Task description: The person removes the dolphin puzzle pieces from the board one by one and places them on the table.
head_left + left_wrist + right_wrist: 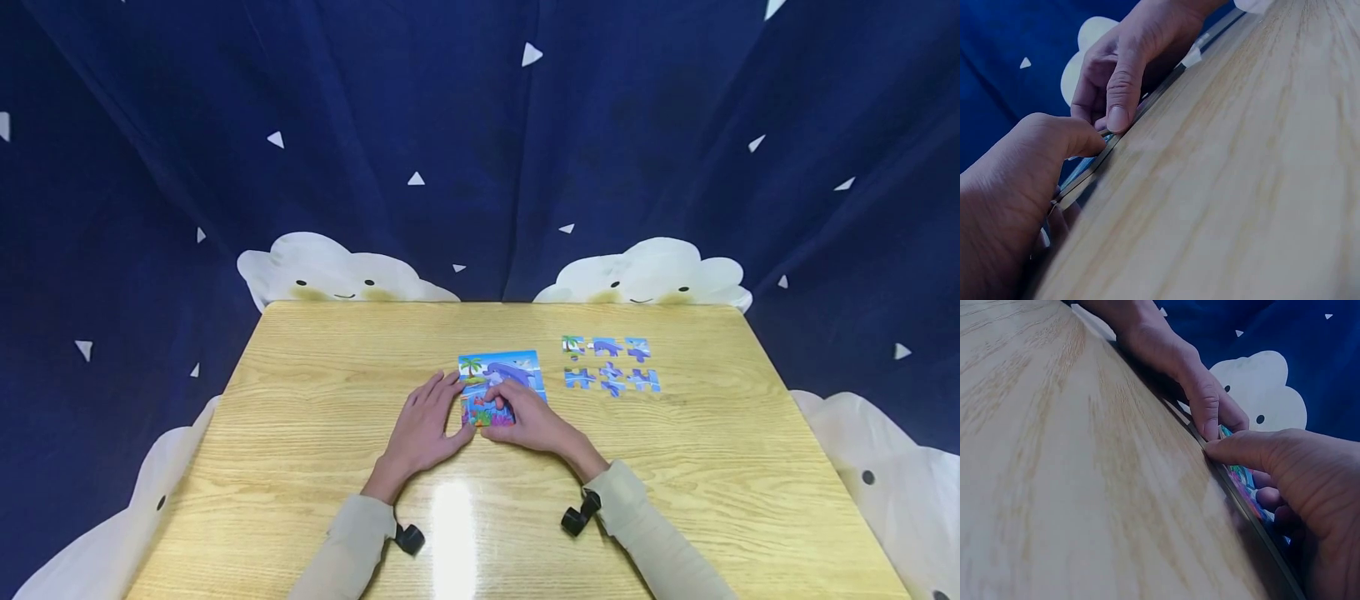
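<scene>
A square jigsaw puzzle board (523, 361) with a dolphin, a palm tree and coral lies flat on the wooden table. My left hand (423, 425) rests along its left side, fingers stretched out and thumb at the near edge. Over the board's lower right part, my right hand (531, 421) bends its fingers onto the picture while its thumb lies at the near edge. In the left wrist view both thumbs meet close together at that edge. The right wrist view shows the curled fingers (1269, 499) against the coloured surface; the palm hides part of the board.
Several loose jigsaw pieces (611, 372) lie in two rows to the right of the board. The wooden table (315, 358) ends at a dark blue curtain (465, 125) with white triangles and clouds. Black wrist cameras (573, 521) hang at both cuffs.
</scene>
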{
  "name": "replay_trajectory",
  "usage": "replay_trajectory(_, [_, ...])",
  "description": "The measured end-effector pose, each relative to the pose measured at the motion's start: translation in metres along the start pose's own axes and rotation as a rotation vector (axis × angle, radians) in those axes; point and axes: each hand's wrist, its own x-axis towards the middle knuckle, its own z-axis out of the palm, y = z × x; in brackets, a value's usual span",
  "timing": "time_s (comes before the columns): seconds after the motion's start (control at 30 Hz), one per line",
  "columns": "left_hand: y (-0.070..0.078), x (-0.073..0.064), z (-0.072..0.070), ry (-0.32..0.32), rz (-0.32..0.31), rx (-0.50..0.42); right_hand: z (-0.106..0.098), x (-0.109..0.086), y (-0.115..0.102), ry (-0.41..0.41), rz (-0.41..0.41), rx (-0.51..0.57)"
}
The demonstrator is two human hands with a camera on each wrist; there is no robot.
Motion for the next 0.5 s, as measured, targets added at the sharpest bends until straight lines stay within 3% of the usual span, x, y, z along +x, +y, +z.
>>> replay_trajectory(0.5, [-0.0019, 0.0020, 0.0016, -0.063, -0.026, 0.043, 0.0045, 0.0008, -0.0020, 0.069, -0.001, -0.015])
